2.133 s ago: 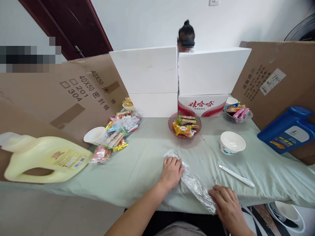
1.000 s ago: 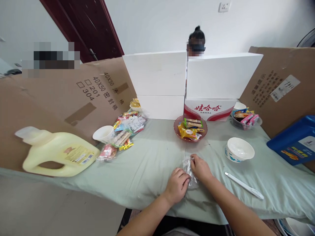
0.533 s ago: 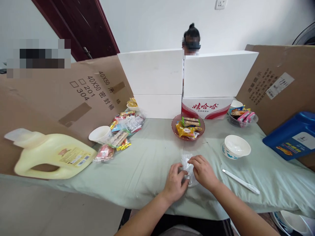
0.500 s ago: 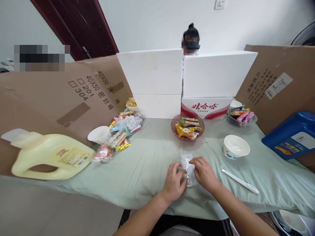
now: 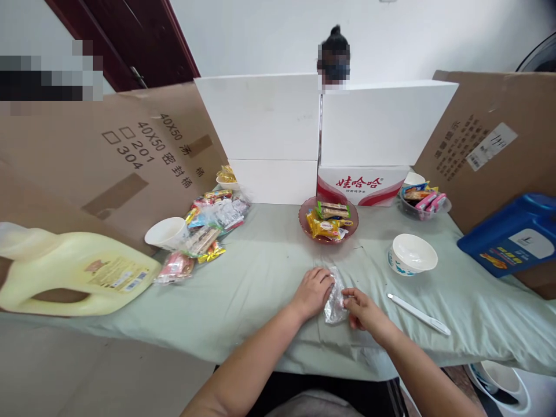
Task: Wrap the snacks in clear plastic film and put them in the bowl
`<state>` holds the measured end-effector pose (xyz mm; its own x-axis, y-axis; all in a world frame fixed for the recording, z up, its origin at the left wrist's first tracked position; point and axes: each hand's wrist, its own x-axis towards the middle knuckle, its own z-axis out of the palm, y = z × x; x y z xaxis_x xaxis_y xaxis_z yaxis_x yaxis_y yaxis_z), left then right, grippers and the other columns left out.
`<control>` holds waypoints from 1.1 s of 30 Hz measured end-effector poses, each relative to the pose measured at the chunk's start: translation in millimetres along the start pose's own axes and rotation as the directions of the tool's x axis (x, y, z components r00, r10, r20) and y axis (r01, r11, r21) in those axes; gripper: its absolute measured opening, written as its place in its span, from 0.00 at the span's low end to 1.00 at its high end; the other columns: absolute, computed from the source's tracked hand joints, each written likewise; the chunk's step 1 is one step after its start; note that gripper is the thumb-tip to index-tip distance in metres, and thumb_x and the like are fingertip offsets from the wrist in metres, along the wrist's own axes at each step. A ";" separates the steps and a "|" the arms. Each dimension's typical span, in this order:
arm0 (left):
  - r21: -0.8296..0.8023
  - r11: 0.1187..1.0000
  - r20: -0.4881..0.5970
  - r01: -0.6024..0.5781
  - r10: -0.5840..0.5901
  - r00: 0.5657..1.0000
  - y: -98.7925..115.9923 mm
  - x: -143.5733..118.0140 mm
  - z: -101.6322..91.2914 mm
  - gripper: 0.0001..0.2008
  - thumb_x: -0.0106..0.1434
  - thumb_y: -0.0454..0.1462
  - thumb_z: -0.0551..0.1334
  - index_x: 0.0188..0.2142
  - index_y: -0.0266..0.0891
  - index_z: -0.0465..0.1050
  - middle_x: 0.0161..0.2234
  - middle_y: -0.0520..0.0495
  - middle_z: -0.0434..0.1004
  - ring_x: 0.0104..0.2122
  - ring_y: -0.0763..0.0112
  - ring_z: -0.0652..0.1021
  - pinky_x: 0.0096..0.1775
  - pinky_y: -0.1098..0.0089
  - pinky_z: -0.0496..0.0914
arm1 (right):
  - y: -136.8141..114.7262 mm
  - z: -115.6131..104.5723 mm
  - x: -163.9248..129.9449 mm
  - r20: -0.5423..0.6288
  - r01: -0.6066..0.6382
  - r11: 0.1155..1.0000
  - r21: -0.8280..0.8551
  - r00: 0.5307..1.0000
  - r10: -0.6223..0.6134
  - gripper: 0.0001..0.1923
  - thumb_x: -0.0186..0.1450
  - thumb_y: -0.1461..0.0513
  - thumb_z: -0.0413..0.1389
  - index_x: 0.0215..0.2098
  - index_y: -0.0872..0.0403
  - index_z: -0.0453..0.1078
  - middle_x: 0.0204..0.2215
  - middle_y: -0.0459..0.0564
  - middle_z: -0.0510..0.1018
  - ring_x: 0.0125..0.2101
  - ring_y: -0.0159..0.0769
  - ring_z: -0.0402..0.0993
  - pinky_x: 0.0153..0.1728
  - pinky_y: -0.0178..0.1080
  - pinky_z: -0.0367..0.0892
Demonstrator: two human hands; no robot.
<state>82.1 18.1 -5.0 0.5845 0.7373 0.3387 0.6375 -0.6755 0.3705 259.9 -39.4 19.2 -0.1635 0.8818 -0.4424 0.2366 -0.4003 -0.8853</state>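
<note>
A crumpled clear plastic bag (image 5: 335, 307) lies flat on the cloth close to the front edge. My left hand (image 5: 313, 291) is on its upper left side, the fingers together and curled over the edge. At the right edge my right hand (image 5: 364, 310) has its fingers bent, the tips pinching the plastic. Beyond them is a pinkish glass bowl (image 5: 304, 223) with several wrapped snacks (image 5: 328, 226). To the right of my right hand lies a white pen-like tool (image 5: 419, 314), with a white paper bowl (image 5: 412, 255) behind it.
Wrapped snacks (image 5: 202, 237) and a white bowl (image 5: 166, 233) are at left, beside a yellow jug (image 5: 82, 272). A blue bottle (image 5: 512, 234) and a snack tub (image 5: 423, 202) stand at right. White boxes (image 5: 260, 121) and cardboard panels (image 5: 490, 133) surround the table. A person sits behind.
My left hand has moved up to the bag's upper left side, its fingers closing together. My right hand has slid down the right edge. The bag now lies tilted, and the view has shifted slightly.
</note>
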 end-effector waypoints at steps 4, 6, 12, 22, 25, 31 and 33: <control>0.029 0.999 0.035 -0.017 0.016 0.999 -0.5 -1.4 -4.2 0.14 0.64 0.32 0.58 0.49 0.43 0.71 0.53 0.45 0.70 0.53 0.59 0.67 0.53 0.56 0.65 | -8.1 -4.3 -1.8 0.153 0.006 0.997 -0.083 0.988 0.007 0.21 0.56 0.47 0.52 0.40 0.53 0.66 0.17 0.36 0.62 0.14 0.25 0.55 0.15 0.31 0.49; 0.042 0.999 0.049 -0.025 0.023 0.999 -0.7 -0.7 -5.5 0.15 0.64 0.32 0.58 0.50 0.44 0.71 0.55 0.46 0.69 0.54 0.59 0.66 0.54 0.55 0.64 | -7.1 -7.2 -2.2 0.178 0.042 0.986 -0.159 0.984 -0.013 0.15 0.55 0.51 0.54 0.33 0.53 0.68 0.18 0.38 0.61 0.15 0.26 0.56 0.17 0.31 0.52; 0.068 0.997 0.058 -0.028 0.024 0.998 1.9 0.7 -5.9 0.16 0.65 0.35 0.60 0.52 0.46 0.70 0.56 0.48 0.69 0.53 0.57 0.67 0.52 0.54 0.65 | 11.8 -15.0 -12.5 -0.039 0.172 0.878 -0.446 0.977 -0.212 0.07 0.54 0.60 0.58 0.32 0.53 0.72 0.31 0.47 0.72 0.29 0.34 0.68 0.32 0.37 0.65; 0.077 0.997 0.076 -0.016 0.010 0.997 5.0 -0.9 -7.8 0.19 0.65 0.38 0.60 0.56 0.46 0.67 0.58 0.46 0.66 0.56 0.56 0.65 0.54 0.53 0.62 | 25.9 -12.4 -32.3 0.349 0.479 -0.032 -0.877 0.589 -0.729 0.29 0.66 0.56 0.53 0.63 0.54 0.57 0.61 0.55 0.64 0.64 0.46 0.52 0.60 0.51 0.54; 0.085 0.996 0.098 -0.013 0.004 0.995 6.5 -0.2 -10.3 0.19 0.66 0.39 0.59 0.57 0.46 0.66 0.59 0.46 0.66 0.56 0.55 0.65 0.54 0.52 0.62 | 52.1 2.8 -39.2 0.323 0.412 -0.060 -0.909 0.606 -0.727 0.39 0.63 0.50 0.55 0.65 0.60 0.52 0.63 0.61 0.61 0.64 0.50 0.52 0.58 0.52 0.56; 0.038 0.996 0.138 -0.076 0.070 0.988 8.1 -1.5 -14.2 0.21 0.64 0.42 0.61 0.57 0.48 0.66 0.59 0.47 0.66 0.56 0.55 0.65 0.55 0.53 0.59 | 65.9 19.9 -65.7 0.208 0.350 0.041 -0.936 0.642 -0.738 0.31 0.64 0.58 0.53 0.64 0.54 0.56 0.60 0.56 0.66 0.58 0.47 0.62 0.55 0.49 0.60; 0.007 0.993 0.160 -0.120 0.117 0.980 7.9 -2.5 -15.4 0.23 0.62 0.43 0.62 0.57 0.48 0.66 0.59 0.47 0.67 0.56 0.55 0.65 0.55 0.52 0.58 | 55.5 13.1 -66.4 0.225 0.392 0.059 -0.918 0.638 -0.736 0.27 0.65 0.60 0.52 0.62 0.51 0.59 0.58 0.54 0.69 0.56 0.45 0.65 0.54 0.48 0.60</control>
<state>77.9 10.9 10.3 0.7280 0.6434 0.2368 0.5664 -0.7590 0.3210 271.3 -123.3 -2.5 -0.4939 0.8013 0.3376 0.8292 0.5509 -0.0944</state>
